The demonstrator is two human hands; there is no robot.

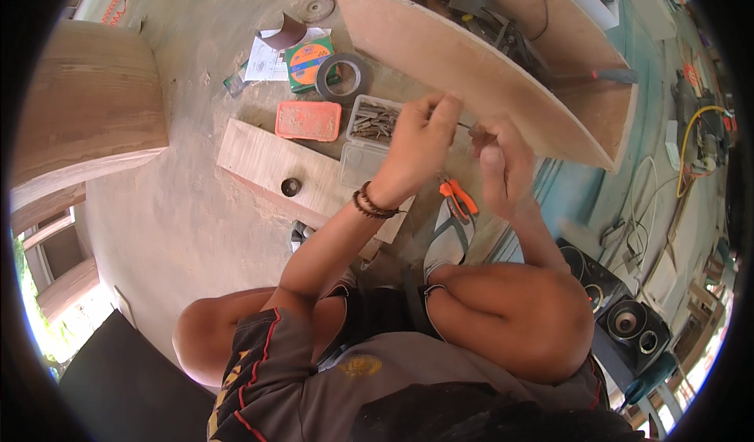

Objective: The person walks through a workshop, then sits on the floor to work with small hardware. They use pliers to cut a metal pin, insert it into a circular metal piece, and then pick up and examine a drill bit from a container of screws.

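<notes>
In front of my knees, both hands are raised close together at mid-height. My left hand (419,145), with a beaded bracelet on the wrist, is closed in a pinch. Facing it is my right hand (504,167), its fingers curled and closed. A thin dark rod-like piece (465,126) spans the gap between the fingertips; its ends are hidden in the fingers. Just left of my left hand stands a clear plastic case (375,121) of small metal pieces, its lid (362,161) folded out. Below the hands lie orange-handled pliers (458,197).
A wooden board (255,157) with a small dark round cap (290,187) lies left. Beyond are an orange-red box (308,120), grey tape roll (342,78) and green box (306,58). A large wooden box (471,69) holding tools stands ahead; speakers (628,320) sit right.
</notes>
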